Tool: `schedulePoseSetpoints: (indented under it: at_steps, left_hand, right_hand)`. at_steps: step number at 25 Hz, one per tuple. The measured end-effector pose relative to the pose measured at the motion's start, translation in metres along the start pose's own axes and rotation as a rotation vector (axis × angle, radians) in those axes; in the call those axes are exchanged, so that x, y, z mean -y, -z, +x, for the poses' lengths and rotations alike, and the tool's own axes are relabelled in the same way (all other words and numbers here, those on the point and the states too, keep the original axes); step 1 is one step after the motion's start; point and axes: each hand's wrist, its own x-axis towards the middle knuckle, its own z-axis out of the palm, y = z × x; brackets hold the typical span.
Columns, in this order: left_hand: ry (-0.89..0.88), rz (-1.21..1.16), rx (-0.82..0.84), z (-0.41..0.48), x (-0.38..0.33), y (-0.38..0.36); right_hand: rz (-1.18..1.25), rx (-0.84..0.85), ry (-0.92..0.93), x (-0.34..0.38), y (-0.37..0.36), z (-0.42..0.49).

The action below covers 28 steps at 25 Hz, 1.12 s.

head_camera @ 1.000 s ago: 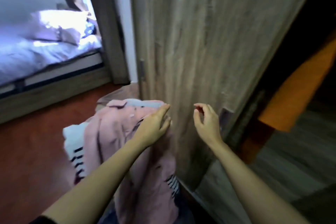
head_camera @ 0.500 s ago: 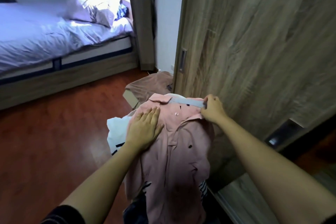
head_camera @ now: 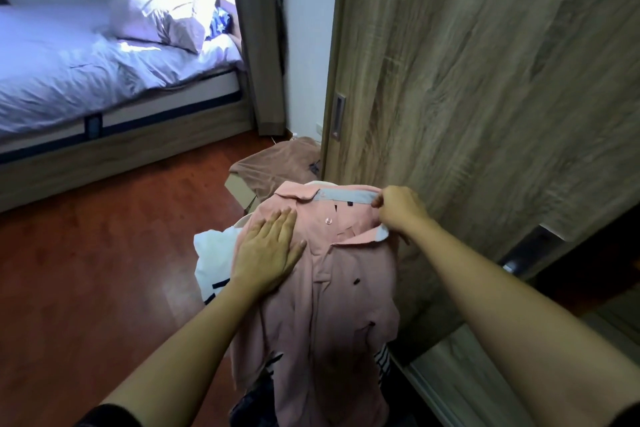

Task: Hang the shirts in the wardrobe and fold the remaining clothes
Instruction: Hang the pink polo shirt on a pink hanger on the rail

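A bedroom with a red wooden floor [head_camera: 86, 270] and a bed [head_camera: 69, 73] beyond: we stand at the wardrobe's sliding door [head_camera: 485, 114]. Our left hand [head_camera: 268, 253] lies flat, fingers straight, on a pink polo shirt [head_camera: 332, 308]; our right hand [head_camera: 398, 210] pinches its collar, just right of those fingers. A white striped garment [head_camera: 211, 253] shows beneath, left of them.

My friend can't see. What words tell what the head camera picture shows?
A person's left hand rests flat on a pink polo shirt while the right hand pinches its collar, beside a wooden wardrobe door. A bed stands behind on a red-brown floor.
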Motion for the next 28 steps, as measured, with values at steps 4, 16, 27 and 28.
schedulePoseSetpoints:
  at_steps: [4,16,27,28]
  left_hand:
    - [0.14,-0.229,-0.174,0.002,-0.008,0.017]
    - [-0.164,-0.221,0.287,0.109,-0.044,0.1]
    - [-0.259,-0.315,-0.269,0.079,-0.071,0.196]
    - [-0.279,-0.307,-0.259,0.082,-0.07,0.207]
  right_hand:
    - [-0.065,0.011,0.103,-0.001,0.009,-0.013]
    - [-0.02,-0.198,0.363,0.017,0.048,-0.057]
    - [-0.119,-0.148,0.243,0.061,0.15,-0.129]
    - [-0.068,-0.185,0.244,0.062,0.16,-0.131]
